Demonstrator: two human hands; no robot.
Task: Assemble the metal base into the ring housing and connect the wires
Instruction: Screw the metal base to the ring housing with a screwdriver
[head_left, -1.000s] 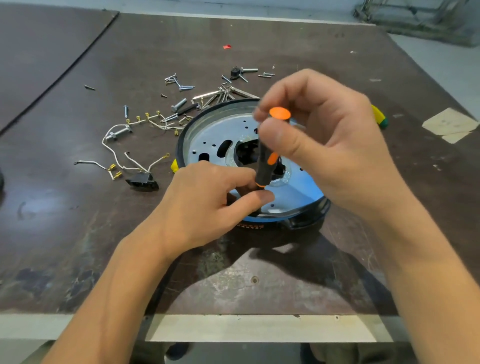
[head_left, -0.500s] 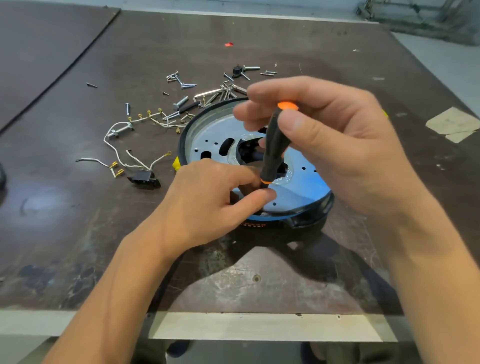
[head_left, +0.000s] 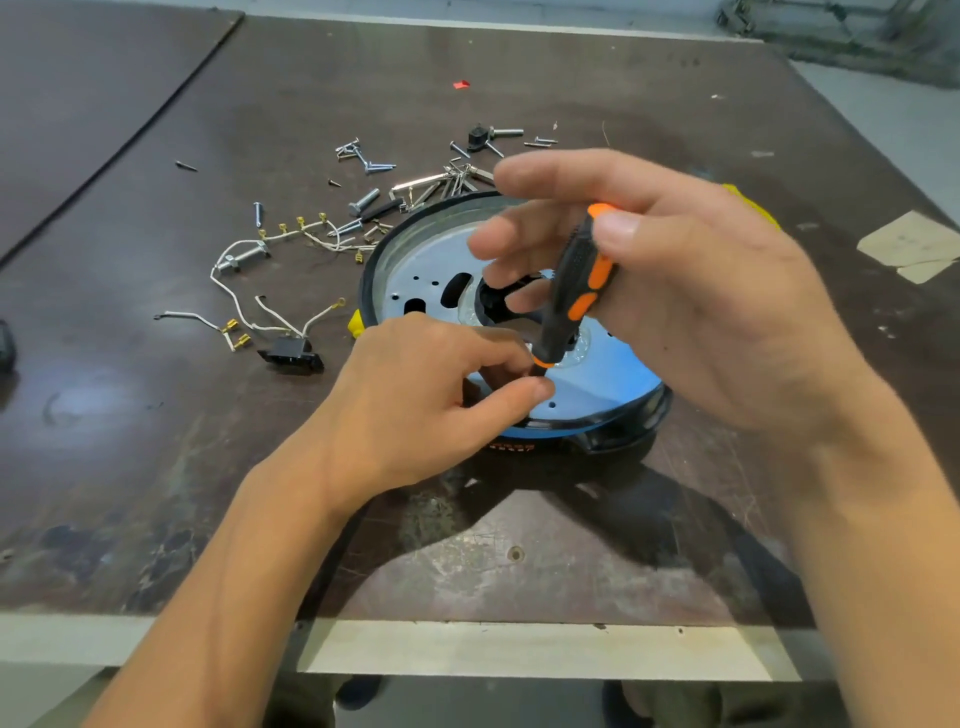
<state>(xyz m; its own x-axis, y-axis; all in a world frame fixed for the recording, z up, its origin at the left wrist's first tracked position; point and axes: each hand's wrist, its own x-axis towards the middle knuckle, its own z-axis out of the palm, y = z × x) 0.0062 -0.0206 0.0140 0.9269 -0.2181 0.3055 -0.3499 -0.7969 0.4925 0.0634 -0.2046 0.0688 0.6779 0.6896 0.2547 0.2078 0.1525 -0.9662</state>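
While right hand (head_left: 691, 312) pinches screwdriver (head_left: 576, 280), left hand (head_left: 415, 395) pinches its tip, near metal base (head_left: 426, 260) edge.

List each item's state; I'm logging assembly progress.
Metal base: seated in ring housing.
Screwdriver: tilted, tip down, handle gripped by right hand, shaft pinched by left hand.
Wires: loose on table, not joined to housing.
Screws: scattered.
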